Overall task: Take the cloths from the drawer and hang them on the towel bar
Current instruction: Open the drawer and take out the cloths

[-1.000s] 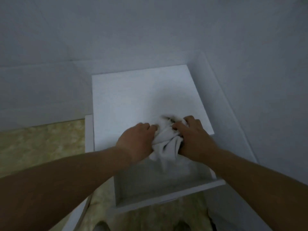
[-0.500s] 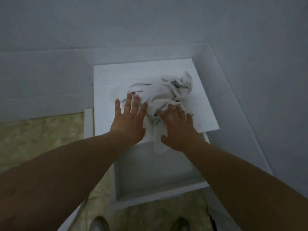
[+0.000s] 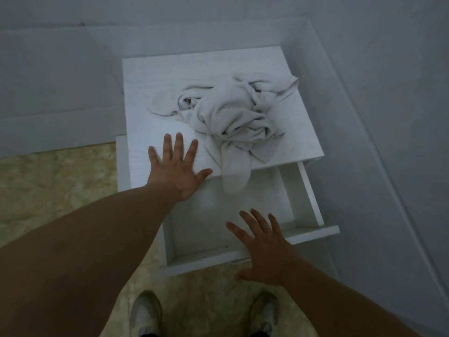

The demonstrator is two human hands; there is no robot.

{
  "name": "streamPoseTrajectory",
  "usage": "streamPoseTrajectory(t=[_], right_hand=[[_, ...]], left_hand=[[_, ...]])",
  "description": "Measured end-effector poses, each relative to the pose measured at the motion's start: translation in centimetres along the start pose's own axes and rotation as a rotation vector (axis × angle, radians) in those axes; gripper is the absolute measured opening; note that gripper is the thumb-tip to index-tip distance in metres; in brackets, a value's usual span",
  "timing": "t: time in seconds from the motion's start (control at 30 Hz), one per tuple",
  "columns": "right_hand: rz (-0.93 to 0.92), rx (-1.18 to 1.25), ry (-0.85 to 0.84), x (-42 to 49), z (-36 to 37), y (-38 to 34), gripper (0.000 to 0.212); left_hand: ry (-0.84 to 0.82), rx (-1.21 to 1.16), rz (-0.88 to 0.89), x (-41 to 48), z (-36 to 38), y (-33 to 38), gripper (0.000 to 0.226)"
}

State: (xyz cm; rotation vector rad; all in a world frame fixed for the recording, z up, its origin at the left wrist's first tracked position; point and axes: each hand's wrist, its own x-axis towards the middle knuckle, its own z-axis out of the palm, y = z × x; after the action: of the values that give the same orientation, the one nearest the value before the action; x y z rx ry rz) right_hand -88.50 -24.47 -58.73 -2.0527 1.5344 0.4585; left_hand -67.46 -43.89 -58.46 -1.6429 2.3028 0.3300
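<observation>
No legible text, labels, brands or numbers anywhere in frame. Only candidate: small dark mark on wall, upper left of frame. Possibly a scuff; too small and dim to read as a sign.

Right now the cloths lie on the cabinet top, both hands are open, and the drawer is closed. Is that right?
No: the head view shows the drawer open. The cloths lie on the cabinet top; left hand and right hand are open.
</observation>
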Motion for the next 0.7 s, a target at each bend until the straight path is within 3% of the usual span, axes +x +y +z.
streamPoseTrajectory(t=[0.3,0.7], right_hand=[[-0.048,-0.145,0.134,2.9,-0.6,1.1,0.122],[0.035,-0.165,0.270,5.2,-3.1,1.6,0.127]], left_hand=[[0.139,-0.031,0.032,1.5,1.6,-0.9,0.080],[0.158,-0.022,0.035,1.7,1.6,-1.1,0.080]])
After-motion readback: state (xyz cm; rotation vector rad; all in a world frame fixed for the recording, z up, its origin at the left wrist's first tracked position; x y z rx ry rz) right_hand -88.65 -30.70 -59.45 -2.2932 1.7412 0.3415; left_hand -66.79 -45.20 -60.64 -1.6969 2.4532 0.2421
